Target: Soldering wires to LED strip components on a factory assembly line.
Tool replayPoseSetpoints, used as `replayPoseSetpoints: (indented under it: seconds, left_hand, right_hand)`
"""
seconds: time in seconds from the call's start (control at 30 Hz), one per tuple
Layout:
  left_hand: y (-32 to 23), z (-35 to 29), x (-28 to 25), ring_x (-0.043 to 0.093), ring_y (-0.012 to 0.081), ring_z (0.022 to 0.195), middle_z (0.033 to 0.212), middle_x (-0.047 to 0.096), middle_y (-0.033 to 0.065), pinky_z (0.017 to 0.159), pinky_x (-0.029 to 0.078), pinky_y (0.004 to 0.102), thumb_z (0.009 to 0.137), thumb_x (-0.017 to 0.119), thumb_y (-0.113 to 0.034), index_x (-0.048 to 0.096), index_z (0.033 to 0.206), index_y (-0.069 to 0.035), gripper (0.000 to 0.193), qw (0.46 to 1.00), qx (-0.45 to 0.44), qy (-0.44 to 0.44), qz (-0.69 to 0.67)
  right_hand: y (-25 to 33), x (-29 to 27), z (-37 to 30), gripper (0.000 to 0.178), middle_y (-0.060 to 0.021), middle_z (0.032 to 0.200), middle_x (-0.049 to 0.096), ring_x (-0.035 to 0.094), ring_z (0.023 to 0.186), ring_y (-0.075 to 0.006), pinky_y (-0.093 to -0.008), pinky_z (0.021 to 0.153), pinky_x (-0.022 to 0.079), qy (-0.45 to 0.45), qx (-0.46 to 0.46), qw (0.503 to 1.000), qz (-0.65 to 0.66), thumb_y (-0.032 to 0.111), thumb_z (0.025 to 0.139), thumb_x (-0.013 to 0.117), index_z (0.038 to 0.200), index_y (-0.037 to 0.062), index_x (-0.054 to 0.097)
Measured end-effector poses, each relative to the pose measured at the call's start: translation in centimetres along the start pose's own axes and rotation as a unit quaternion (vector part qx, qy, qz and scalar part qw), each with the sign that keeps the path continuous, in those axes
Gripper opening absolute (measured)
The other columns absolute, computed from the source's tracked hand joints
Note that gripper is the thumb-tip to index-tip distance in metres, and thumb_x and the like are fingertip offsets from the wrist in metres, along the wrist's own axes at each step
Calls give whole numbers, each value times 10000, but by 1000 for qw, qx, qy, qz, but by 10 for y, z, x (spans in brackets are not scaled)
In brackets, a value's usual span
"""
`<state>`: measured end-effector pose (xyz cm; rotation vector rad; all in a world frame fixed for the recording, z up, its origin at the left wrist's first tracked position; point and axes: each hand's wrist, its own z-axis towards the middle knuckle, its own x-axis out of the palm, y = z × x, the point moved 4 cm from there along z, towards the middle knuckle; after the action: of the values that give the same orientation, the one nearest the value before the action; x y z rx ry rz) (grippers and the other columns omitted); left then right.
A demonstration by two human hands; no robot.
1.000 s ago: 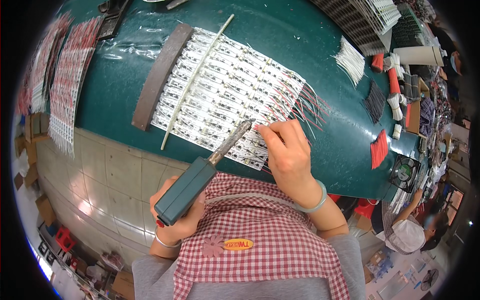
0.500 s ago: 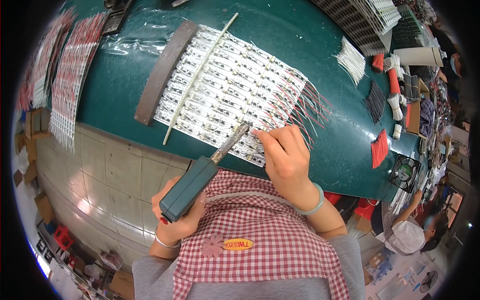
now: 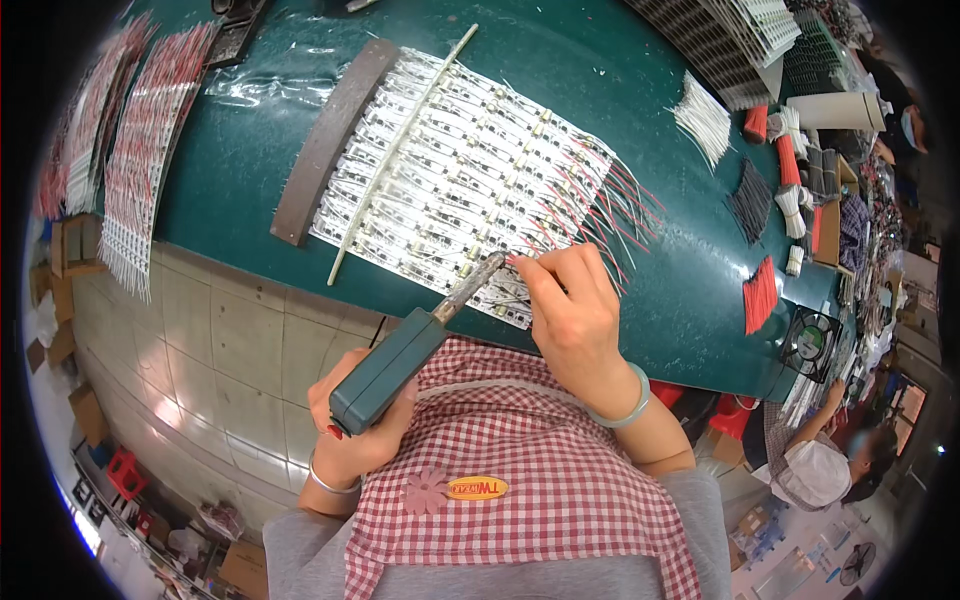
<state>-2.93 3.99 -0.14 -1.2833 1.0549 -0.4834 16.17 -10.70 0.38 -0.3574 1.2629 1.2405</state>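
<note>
My left hand is closed around the green handle of a soldering gun. Its metal tip reaches the lower right part of a sheet of white circuit boards. Right beside that tip, my right hand pinches what looks like a thin wire, mostly hidden by the fingertips. Red and white wires fan out from the sheet's right edge. A brown bar lies along the sheet's left end, and a thin pale rod crosses the boards.
Bundles of white wires, black wires and red wires lie on the green table at right, near a small fan. Wired board strips hang over the left edge. Another person sits at far right.
The soldering gun and my left hand have shifted slightly up and to the right. My right hand has risen a little, still pinched. The board sheet has barely moved.
</note>
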Motion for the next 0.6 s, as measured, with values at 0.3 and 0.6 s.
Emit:
replayPoseSetpoints:
  seconds: [0.3,0.6]
  left_hand:
    - [12,-17,-2,698,210,682,891,719,148,609,540,295,734,777,13,747,965,53,236,999,-28,-34,-13]
    - [13,-23,-1,711,215,701,911,729,157,624,548,291,733,781,9,753,982,53,254,998,-14,-54,-16]
  right_hand:
    - [0,-2,0,264,-92,896,593,568,837,-260,-357,662,499,5,0,1000,-4,-63,732,691,994,-39,712]
    - [4,-6,-7,238,-61,802,548,552,768,-237,-340,630,465,-46,-2,999,-18,-30,735,723,970,1,740]
